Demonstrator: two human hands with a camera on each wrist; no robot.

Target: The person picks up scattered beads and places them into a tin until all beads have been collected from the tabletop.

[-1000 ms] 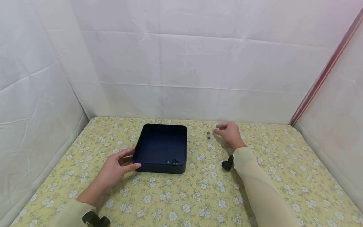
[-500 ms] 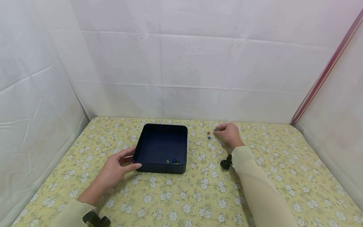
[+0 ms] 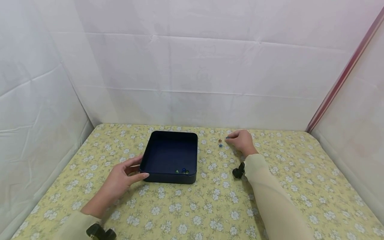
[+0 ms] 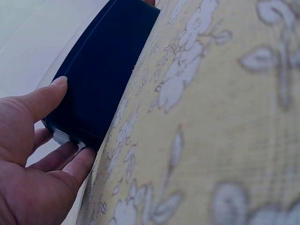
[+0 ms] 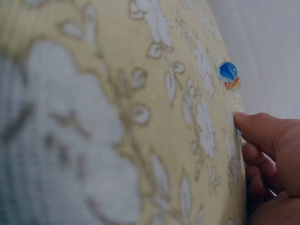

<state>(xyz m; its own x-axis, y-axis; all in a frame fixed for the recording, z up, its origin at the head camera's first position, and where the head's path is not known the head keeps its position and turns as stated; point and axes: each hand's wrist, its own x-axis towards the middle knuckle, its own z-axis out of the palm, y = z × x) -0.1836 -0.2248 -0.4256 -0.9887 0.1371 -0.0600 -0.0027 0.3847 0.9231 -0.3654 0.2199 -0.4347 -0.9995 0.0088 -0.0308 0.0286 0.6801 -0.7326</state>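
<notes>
A square dark blue box (image 3: 169, 177) without a lid stands left of centre, with several green and blue marbles (image 3: 184, 170) at its near right corner. My left hand (image 3: 120, 176) grips the box's near left corner. In the left wrist view the thumb (image 4: 49, 97) presses one wall of the box (image 4: 105, 70) and the fingers lie along the adjoining side. On the cloth to the right, my right hand (image 3: 243, 141) pinches a blue marble (image 3: 227, 137) between thumb and fingertips. Beside it lie another blue marble (image 5: 228, 71) and an orange one (image 5: 234, 84).
A yellow flowered cloth (image 3: 198, 206) covers the table. White sheeting (image 3: 192, 66) rises behind it and at both sides, with a red strip (image 3: 345, 73) at the right corner. Each wrist carries a black camera mount (image 3: 239, 170).
My right hand has come down onto the blue marble and its thumb and fingers have closed around it. My left hand and the box stay where they were.
</notes>
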